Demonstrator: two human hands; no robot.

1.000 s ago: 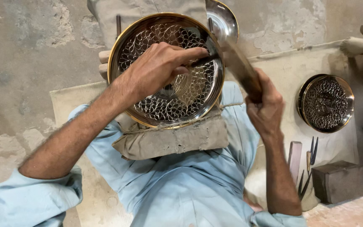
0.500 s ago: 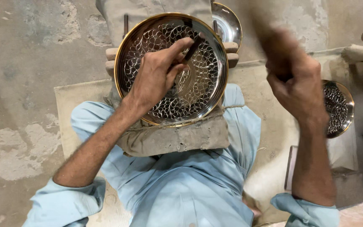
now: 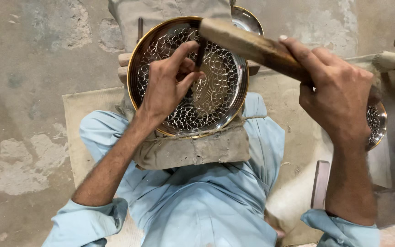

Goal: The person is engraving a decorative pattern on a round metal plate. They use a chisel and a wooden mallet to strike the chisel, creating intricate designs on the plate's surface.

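Wooden mallet (image 3: 252,45) has swung back over the engraved metal plate (image 3: 216,96); mid-chasing, strike due.
Left hand (image 3: 168,87) pinches chisel (image 3: 199,57) upright; right hand (image 3: 337,98) fully clenched round the mallet's handle, near the padded block (image 3: 197,151)'s far edge.

The round metal plate (image 3: 216,105) is shiny silver with a thin gold rim, and it carries a fine pattern of curling leaves and scrolls around plain rings in the middle. The wooden mallet (image 3: 248,43) is dark brown. The sleeves and clothing (image 3: 206,201) are light blue. The cloth pad (image 3: 197,151) is dusty grey-beige. The floor (image 3: 33,91) is grey concrete with pale patches.
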